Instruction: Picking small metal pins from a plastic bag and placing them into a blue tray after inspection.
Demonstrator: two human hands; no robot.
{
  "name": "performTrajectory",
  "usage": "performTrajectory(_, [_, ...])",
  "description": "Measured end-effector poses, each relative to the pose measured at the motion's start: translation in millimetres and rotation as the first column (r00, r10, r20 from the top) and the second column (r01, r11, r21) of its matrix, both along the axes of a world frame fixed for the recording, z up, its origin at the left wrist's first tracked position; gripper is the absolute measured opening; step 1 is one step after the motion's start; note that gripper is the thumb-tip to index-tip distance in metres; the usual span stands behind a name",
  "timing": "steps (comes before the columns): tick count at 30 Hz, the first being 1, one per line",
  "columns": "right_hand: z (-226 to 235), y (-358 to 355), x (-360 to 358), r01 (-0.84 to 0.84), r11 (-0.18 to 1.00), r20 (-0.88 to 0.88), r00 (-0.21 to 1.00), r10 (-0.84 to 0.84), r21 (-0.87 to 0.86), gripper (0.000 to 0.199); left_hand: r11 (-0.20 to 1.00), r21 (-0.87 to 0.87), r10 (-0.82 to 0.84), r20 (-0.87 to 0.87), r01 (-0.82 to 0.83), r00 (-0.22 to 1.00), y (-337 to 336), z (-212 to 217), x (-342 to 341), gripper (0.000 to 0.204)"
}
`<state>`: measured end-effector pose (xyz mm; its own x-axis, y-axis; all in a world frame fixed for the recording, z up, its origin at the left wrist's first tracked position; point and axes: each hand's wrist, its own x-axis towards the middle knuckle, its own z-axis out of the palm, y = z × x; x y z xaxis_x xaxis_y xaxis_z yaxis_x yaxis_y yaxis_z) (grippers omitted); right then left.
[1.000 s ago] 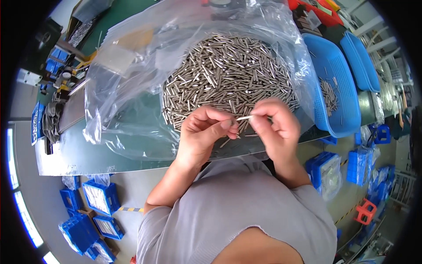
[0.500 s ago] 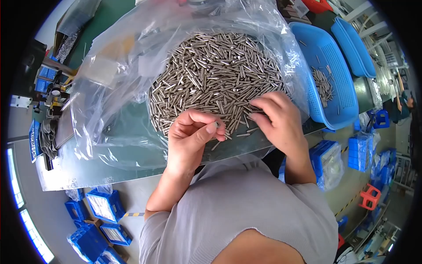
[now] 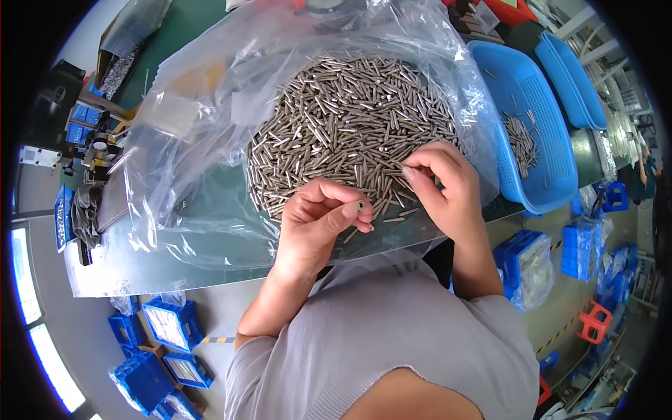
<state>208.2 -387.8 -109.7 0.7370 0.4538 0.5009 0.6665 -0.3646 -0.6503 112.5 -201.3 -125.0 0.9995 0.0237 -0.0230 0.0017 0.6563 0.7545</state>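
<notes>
1. A big clear plastic bag (image 3: 210,133) lies open on the table, crumpled, with a heap of metal pins on it
2. Smaller clear bags (image 3: 539,262) sit in blue bins on the floor at right

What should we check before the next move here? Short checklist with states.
1. Left hand has a pin pinched at its fingertips: ok.
2. Right hand is on the pile of pins: ok.
3. Right hand has gripped a pin: cannot tell.
4. Pile sits on the clear plastic bag: ok.
5. Blue basket on the right has room: ok.
6. Loose pins lie apart at the pile's near edge: not ok.
</notes>
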Motion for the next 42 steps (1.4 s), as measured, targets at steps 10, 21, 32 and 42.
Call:
performTrajectory(10, [19.1,7.9,-16.1,-0.282,0.951,-0.084,0.952,0.294,0.129,0.01,0.997,0.077,-0.023,0.008,0.022,1.0,-1.6,-1.6,-1.9,0.009])
performTrajectory(21, [10.3,19.0,-18.7,-0.304,0.922,-0.227,0.906,0.358,0.241,0.015,0.995,0.077,-0.056,0.014,0.055,0.998,-1.4,-0.4,-0.6,0.01])
performTrajectory(32, [25.8,-19.1,-12.2,0.008,0.94,0.062,0.998,-0.031,0.341,0.012,0.998,0.041,0.046,0.052,-0.048,0.998,-5.5,0.6,-2.1,0.007])
performTrajectory(42, [22.8,-28.6,-3.6,0.066,0.984,0.124,0.991,-0.045,-0.167,0.018,0.997,0.034,0.068,0.056,-0.07,0.996,-3.2,-1.4,-0.7,0.008])
